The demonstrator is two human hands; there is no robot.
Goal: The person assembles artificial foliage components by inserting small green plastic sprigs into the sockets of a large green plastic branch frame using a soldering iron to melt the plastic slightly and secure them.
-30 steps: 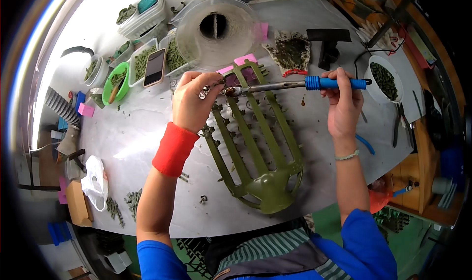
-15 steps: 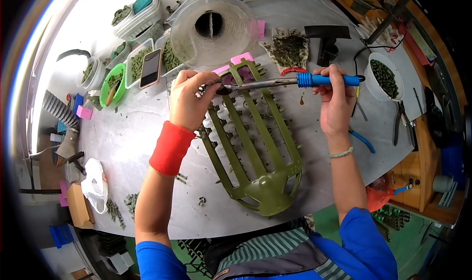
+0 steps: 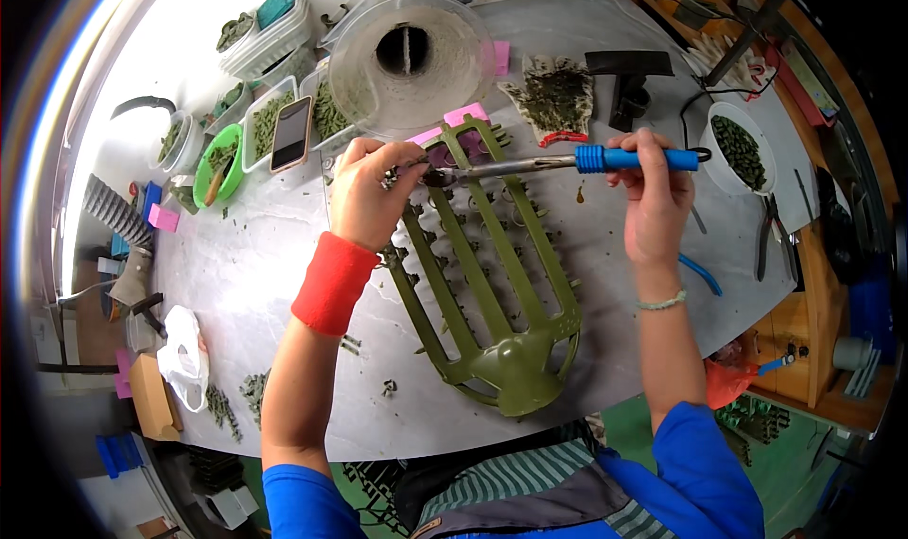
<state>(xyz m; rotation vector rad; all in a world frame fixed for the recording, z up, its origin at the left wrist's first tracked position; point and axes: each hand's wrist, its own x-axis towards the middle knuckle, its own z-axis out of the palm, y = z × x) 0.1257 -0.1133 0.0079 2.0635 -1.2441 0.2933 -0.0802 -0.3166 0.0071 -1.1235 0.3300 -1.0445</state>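
On my feed, the left hand (image 3: 364, 199) has a narrow fingertip pinch on a small dark piece (image 3: 404, 171) – too tiny for me to tell its shape. Right hand (image 3: 657, 213) is wrapped round the blue handle of what looks like a soldering iron (image 3: 530, 165), held nearly level, tip pointing left at the pinch. Contact between tip and piece: I cannot tell.

Both sit over the far end of the olive-green slotted rack (image 3: 515, 361), which lies on the grey table (image 3: 251, 284), rounded end toward the wearer, small dark clips along its bars. Stained glove (image 3: 556, 104) just beyond the tool.

I'd log the step as tip work on the pinched piece, mid-action. Next move, my call: pinch steady, small tip adjustments, fingertips clear of metal that may be hot – they're very near it.
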